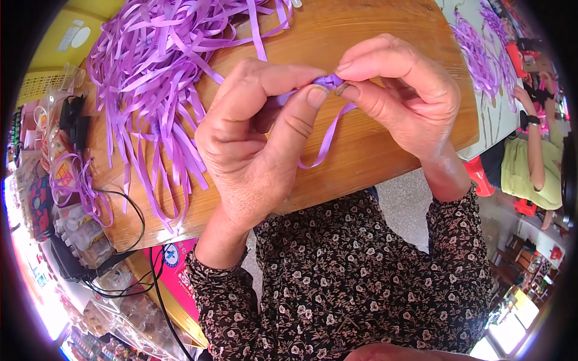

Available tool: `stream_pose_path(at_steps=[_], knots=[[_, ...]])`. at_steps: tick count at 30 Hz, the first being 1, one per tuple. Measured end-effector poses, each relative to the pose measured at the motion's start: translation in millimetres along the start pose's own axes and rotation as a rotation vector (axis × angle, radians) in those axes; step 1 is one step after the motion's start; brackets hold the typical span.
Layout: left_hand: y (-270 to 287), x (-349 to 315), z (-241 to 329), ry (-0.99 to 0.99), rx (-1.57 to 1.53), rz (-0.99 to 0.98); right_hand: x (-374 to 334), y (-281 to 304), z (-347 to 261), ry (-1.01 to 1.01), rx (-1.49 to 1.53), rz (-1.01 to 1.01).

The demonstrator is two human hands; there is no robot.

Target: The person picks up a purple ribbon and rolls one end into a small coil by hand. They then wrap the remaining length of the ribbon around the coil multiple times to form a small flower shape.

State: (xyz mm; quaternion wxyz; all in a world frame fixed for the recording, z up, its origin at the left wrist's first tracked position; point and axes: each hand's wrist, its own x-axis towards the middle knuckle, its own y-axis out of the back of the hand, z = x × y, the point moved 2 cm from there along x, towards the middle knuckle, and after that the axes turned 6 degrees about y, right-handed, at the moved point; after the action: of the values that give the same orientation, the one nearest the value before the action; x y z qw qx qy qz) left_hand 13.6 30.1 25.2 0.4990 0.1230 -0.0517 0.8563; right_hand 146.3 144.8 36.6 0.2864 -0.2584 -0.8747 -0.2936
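Note:
My left hand point(256, 129) and my right hand point(409, 90) meet above the wooden table, both closed in a pinch. Between their fingertips is a small purple plastic buckle point(328, 82), with the left thumb and forefinger on one end and the right ones on the other. Fingertips partly cover it, so its exact form is hard to see. From it a narrow purple ribbon point(327, 141) loops down toward the tabletop. To the left of my left hand lies a big tangled heap of purple ribbon lanyards point(159, 66).
Purple lanyards point(81, 186) and black cables point(135, 210) lie at the table's point(373, 162) left edge, near a yellow crate point(51, 60). Across to the right, a white table point(487, 129) holds more purple lanyards point(478, 54). Another person in a yellow-green top point(530, 171) is beside it.

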Motion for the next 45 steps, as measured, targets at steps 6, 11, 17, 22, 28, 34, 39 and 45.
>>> stream_pose_path(at_steps=[6, 11, 17, 22, 28, 34, 39, 45], knots=[[-0.3, -1.4, 1.0, -0.023, 0.016, 0.000, 1.3, 0.2, -1.9, 0.016, -0.005, 0.009], [-0.9, -2.0, 2.3, 0.014, 0.008, -0.001, 1.5, -0.6, -0.6, 0.054, -0.047, 0.021], [-6.3, -5.3, 0.5, 0.162, -0.248, 0.036, 2.8, -1.1, -3.7, 0.099, -0.108, 0.036], [-4.2, -6.0, -1.3, 0.209, -0.284, 0.046, 6.7, -1.9, -7.2, 0.070, -0.157, 0.010], [-4.2, -4.7, -6.4, 0.132, -0.183, 0.021, 5.3, -3.1, -6.9, 0.096, -0.214, -0.002], [-2.0, -4.0, -3.2, 0.041, 0.003, -0.013, 3.7, -4.8, -11.5, 0.090, -0.273, 0.033], [-4.3, -3.6, -1.0, 0.058, 0.028, -0.021, 1.6, -4.3, -7.5, 0.174, -0.327, 0.029], [-4.8, -4.1, -2.9, 0.057, 0.088, -0.003, 0.6, -8.4, -9.3, 0.169, -0.344, 0.055]])
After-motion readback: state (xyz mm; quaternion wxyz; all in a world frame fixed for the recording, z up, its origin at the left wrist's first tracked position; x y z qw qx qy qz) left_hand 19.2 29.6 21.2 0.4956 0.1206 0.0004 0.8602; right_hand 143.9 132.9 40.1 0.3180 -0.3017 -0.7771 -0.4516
